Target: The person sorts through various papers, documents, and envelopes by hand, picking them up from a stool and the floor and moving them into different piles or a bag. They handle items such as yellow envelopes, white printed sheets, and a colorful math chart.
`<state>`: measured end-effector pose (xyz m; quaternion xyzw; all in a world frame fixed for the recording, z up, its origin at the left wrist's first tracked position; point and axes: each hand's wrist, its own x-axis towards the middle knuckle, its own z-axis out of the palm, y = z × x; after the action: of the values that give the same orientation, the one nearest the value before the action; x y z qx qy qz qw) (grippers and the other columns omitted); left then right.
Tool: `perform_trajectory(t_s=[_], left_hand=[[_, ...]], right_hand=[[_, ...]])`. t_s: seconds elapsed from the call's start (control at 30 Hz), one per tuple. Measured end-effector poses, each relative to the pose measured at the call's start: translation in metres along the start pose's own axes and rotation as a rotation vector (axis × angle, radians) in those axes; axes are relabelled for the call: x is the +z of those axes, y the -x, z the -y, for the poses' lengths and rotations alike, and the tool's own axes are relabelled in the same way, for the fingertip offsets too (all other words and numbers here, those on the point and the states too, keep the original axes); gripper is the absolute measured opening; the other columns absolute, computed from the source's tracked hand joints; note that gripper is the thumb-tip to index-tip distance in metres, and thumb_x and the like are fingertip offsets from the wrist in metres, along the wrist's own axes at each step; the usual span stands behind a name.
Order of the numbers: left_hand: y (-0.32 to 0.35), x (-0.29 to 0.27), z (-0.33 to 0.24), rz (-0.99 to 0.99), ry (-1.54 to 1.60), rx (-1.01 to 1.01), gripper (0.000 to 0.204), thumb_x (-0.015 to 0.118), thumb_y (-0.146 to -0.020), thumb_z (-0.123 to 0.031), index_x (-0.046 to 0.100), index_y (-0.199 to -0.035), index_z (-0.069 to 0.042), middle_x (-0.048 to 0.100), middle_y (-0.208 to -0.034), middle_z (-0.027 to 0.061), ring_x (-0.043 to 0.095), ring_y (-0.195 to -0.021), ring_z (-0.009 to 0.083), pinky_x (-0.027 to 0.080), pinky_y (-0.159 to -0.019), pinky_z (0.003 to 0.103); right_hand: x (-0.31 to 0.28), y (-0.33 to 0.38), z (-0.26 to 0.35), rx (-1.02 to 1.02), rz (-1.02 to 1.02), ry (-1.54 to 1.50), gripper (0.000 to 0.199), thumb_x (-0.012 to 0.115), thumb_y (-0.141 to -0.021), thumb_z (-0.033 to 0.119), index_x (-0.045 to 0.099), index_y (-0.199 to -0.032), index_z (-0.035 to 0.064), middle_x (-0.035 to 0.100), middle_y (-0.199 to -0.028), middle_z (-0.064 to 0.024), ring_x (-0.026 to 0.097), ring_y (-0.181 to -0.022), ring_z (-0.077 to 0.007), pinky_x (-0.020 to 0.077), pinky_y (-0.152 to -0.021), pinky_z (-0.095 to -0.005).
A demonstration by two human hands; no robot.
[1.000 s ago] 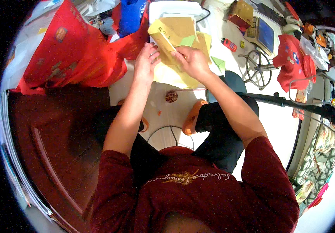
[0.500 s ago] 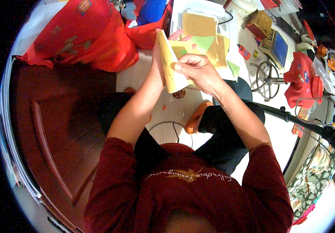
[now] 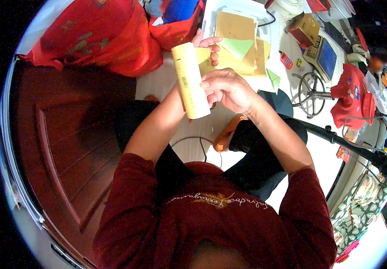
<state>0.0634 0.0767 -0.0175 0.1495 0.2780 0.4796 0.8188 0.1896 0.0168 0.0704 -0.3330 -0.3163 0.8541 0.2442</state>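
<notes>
A pale yellow packet of paper [image 3: 190,80], flat and long, stands on edge between both hands above my lap. My left hand [image 3: 207,45] grips it from behind near its top, fingertips curling past the far edge. My right hand [image 3: 225,88] pinches its near edge at the middle. On the white floor beyond lies a stack of tan and yellow paper sheets [image 3: 236,33] with a folded green paper piece [image 3: 238,46] on top.
A red cloth bag [image 3: 95,36] lies at the upper left beside a dark wooden door panel [image 3: 59,143]. An orange slipper [image 3: 224,136] sits by my knee. A round stool [image 3: 312,89], a cardboard box [image 3: 305,28] and a black pole [image 3: 359,150] stand to the right.
Both hands have lifted the yellow packet from the paper stack on the floor and brought it up toward me, turning it on edge.
</notes>
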Motion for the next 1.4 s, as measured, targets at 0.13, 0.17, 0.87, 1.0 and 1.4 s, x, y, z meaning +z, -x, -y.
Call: perform_trajectory(t_s=[0.13,0.17,0.87,1.0,1.4], left_hand=[[0.004,0.000,-0.004,0.040,-0.026,-0.035,0.066,0.035,-0.087,-0.056,0.046,-0.119,0.001,0.049,-0.083,0.0038,0.047,-0.066,0.0129,0.043,-0.063,0.027],[0.004,-0.003,-0.007,0.070,-0.022,-0.065,0.065,0.033,-0.088,-0.055,0.045,-0.120,0.000,0.050,-0.086,0.0038,0.047,-0.069,0.0140,0.043,-0.066,0.027],[-0.007,-0.022,-0.022,0.230,0.004,-0.074,0.064,0.025,-0.091,-0.053,0.041,-0.123,0.000,0.049,-0.082,0.0032,0.044,-0.073,0.0149,0.038,-0.070,0.029],[-0.001,-0.019,-0.019,0.333,0.068,-0.068,0.064,0.025,-0.091,-0.052,0.040,-0.123,0.001,0.047,-0.080,0.0032,0.043,-0.072,0.0147,0.038,-0.068,0.027],[-0.013,-0.033,-0.016,0.554,0.221,-0.130,0.069,0.018,-0.089,-0.057,0.039,-0.123,-0.001,0.054,-0.079,0.0061,0.050,-0.065,0.0202,0.045,-0.067,0.034]], right_hand=[[-0.008,-0.002,-0.004,0.008,0.035,0.103,0.023,0.061,-0.077,0.017,0.061,-0.089,-0.0030,0.063,-0.075,-0.0104,0.062,-0.066,-0.0173,0.0525,-0.055,-0.0291],[-0.006,-0.002,-0.005,0.006,0.033,0.126,0.023,0.062,-0.077,0.016,0.061,-0.088,-0.0033,0.063,-0.075,-0.0106,0.062,-0.065,-0.0169,0.0524,-0.054,-0.0287],[-0.022,0.007,0.018,0.113,0.211,0.225,0.013,0.064,-0.074,0.011,0.059,-0.081,0.0021,0.061,-0.073,-0.0066,0.059,-0.060,-0.0142,0.0494,-0.054,-0.0234],[-0.017,0.009,0.016,0.107,0.244,0.311,0.015,0.064,-0.076,0.013,0.060,-0.082,0.0004,0.063,-0.074,-0.0081,0.062,-0.066,-0.0154,0.0485,-0.054,-0.0241],[-0.023,0.007,0.016,0.049,0.147,0.346,0.015,0.062,-0.077,0.009,0.059,-0.086,-0.0026,0.062,-0.071,-0.0084,0.060,-0.059,-0.0140,0.0481,-0.051,-0.0225]])
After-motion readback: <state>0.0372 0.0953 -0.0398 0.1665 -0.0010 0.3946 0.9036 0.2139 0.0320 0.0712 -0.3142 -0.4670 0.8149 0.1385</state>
